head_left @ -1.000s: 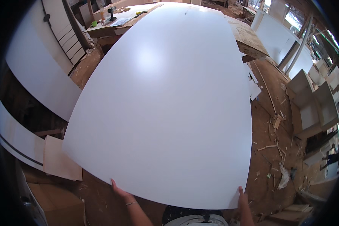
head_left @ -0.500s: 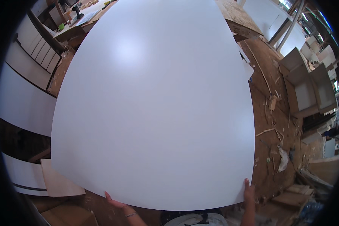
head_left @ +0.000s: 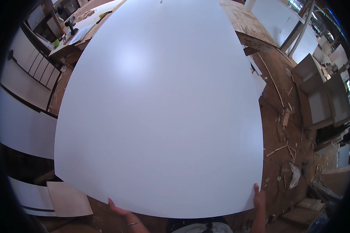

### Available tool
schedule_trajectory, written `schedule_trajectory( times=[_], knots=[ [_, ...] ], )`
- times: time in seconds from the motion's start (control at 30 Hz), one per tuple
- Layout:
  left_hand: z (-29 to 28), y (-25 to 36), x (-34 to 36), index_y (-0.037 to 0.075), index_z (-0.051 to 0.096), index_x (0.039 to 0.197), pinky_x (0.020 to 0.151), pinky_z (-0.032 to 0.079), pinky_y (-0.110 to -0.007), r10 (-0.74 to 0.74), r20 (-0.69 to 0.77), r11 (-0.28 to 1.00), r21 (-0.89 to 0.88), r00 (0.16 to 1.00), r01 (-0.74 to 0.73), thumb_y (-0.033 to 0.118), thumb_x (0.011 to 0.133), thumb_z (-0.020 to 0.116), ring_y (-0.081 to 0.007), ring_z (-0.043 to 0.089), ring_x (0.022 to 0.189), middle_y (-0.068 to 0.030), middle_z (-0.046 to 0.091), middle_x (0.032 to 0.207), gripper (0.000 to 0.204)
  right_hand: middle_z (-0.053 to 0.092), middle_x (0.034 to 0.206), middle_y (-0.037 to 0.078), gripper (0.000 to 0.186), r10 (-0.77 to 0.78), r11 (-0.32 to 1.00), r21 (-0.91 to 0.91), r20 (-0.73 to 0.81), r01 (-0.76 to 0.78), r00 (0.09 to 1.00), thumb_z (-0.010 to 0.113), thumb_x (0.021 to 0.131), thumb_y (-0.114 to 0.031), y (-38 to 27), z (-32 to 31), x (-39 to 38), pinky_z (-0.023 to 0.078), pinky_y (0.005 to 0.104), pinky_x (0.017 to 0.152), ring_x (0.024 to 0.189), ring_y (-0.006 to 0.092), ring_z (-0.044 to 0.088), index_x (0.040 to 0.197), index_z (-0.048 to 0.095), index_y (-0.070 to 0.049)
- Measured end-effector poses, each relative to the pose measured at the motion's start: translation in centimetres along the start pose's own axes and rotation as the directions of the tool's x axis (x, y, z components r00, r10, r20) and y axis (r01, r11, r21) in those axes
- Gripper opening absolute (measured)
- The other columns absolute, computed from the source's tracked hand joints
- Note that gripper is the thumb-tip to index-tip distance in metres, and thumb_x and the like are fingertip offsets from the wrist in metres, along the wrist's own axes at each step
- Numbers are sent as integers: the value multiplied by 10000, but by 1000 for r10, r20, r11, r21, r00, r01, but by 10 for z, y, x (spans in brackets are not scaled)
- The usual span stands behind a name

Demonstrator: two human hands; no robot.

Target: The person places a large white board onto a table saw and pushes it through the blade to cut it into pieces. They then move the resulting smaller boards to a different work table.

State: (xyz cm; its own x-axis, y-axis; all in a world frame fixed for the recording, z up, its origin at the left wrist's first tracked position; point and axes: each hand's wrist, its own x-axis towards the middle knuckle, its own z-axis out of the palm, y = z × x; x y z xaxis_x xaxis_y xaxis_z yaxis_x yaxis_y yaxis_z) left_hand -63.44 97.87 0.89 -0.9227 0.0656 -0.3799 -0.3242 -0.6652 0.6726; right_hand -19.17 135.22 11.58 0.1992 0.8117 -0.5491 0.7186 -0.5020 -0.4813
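Observation:
A large white board (head_left: pixel 159 116) fills most of the view, its far end resting over a workbench. My left hand (head_left: pixel 116 206) grips the near edge left of centre, its thumb showing at the rim and the other fingers hidden underneath. At the near right corner, my right hand (head_left: pixel 259 198) holds the same board with the thumb up along the side. A thin pale wooden sheet (head_left: pixel 69 198) lies below the board's near left corner.
A bench (head_left: pixel 97 23) at back left carries a drill (head_left: pixel 72 26) and a yellow-handled tool. A stained plank (head_left: pixel 252 27) is at back right. White panels (head_left: pixel 25 132) line the left. Unfinished cabinets (head_left: pixel 319 97) stand right, beside a dirt floor (head_left: pixel 276 159) strewn with offcuts.
The board's near edge now sits a little lower in view, with both hands moved slightly apart along with it. My view has shifted, so the surroundings appear moved. Both hands keep their hold.

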Motion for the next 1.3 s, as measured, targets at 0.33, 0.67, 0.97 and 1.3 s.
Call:
schedule_trajectory(
  times=[0.33,0.67,0.97,1.3],
  knots=[
    [98,-47,76,21,488,1468,1062,447,-528,-9,-97,999,36,995,12,488,962,504,-385,514,1302,-168,532,1446,688,645,1339,217,829,-105,993,51,-63,108,992,601,984,-622,-74,23,99,421,409,1099,1272,314,579,1378,570,106],
    [199,-92,150,4,478,1458,1063,446,-512,20,-99,997,82,995,-12,471,944,522,-379,511,1302,-171,524,1437,696,693,1227,247,813,-57,998,-18,-102,56,993,622,972,-621,-181,38,171,470,437,1029,1161,322,640,1280,629,132],
    [316,-140,224,-8,468,1452,1061,455,-502,-9,-66,1000,-8,998,9,460,954,489,-371,519,1296,-173,531,1418,684,599,1397,225,797,-135,988,69,-47,138,990,591,1007,-581,-291,52,246,397,416,1122,1316,309,541,1422,524,96],
    [442,-202,321,-9,446,1469,1077,437,-510,-80,45,990,-111,996,84,470,949,478,-366,501,1318,-173,513,1438,708,581,1426,251,897,-142,989,22,-146,146,979,596,974,-652,-426,79,347,385,405,1138,1344,312,529,1419,529,124]
  ],
)
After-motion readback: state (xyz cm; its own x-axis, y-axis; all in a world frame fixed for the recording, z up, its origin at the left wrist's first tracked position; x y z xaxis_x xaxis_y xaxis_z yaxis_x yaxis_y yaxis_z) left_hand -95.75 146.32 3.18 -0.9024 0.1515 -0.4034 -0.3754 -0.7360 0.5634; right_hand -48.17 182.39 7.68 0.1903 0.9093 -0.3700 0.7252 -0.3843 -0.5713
